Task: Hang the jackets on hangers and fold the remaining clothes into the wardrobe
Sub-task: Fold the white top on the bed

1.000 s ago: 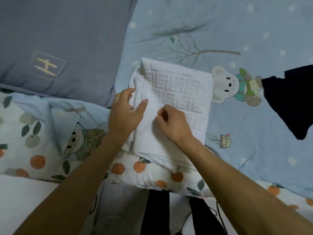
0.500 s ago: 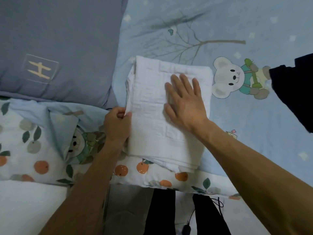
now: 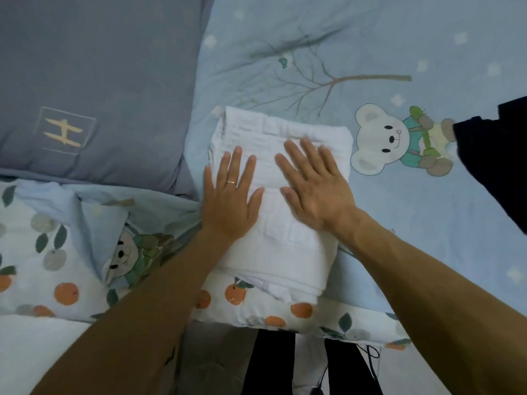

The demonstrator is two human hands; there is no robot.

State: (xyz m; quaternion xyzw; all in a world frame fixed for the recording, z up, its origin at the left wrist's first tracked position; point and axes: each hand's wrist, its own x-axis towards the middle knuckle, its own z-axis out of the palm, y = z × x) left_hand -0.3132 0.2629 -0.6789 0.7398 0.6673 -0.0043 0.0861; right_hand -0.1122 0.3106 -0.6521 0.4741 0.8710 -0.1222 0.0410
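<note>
The folded white garment (image 3: 281, 195) is pressed flat on the bed (image 3: 427, 252) by left hand (image 3: 231, 201) and right hand (image 3: 316, 186), fingers straight and spread.

Bare forearms, ring (image 3: 231, 182), black trousers (image 3: 269, 363)

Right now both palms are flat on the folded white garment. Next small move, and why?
Probably slide the fingers under its sides and lift it for the wardrobe. The folded white garment already lies as a compact rectangle on the bedsheet, and the left hand and right hand lie flat on top, gripping nothing. A dark garment waits at right.
</note>
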